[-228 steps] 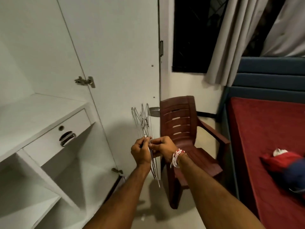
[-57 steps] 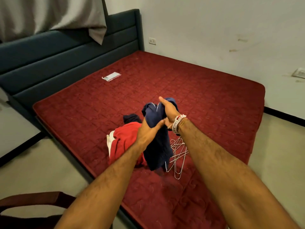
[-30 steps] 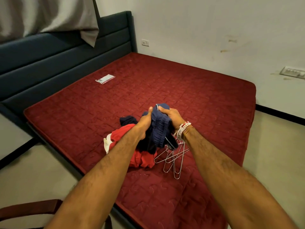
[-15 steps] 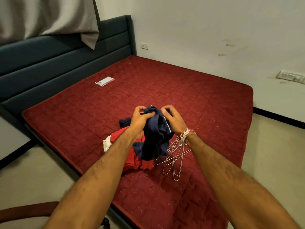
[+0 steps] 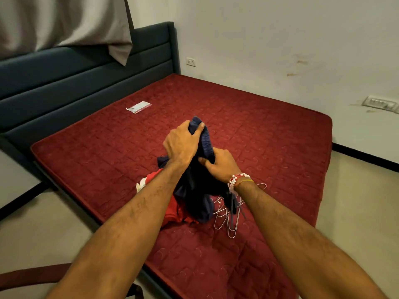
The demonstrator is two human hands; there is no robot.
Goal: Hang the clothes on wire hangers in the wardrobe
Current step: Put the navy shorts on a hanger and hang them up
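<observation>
Red mattress (image 5: 269,134) fills the view. Nearest, wire hangers (image 5: 229,214) lie beside a red garment (image 5: 172,210). Above them the left hand (image 5: 182,145) and right hand (image 5: 220,165) both clutch a bunched navy garment (image 5: 198,190); its dangling cloth could snag those hangers.

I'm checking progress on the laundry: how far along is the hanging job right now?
Early stage. Done: the wire hangers are out and lying on the red mattress. In hand: the left hand and right hand both grip the navy garment, lifted off the pile, with no hanger in it yet. Left: the red garment lies unhung on the bed, and nothing shown is on a hanger; the wardrobe is out of view.
</observation>
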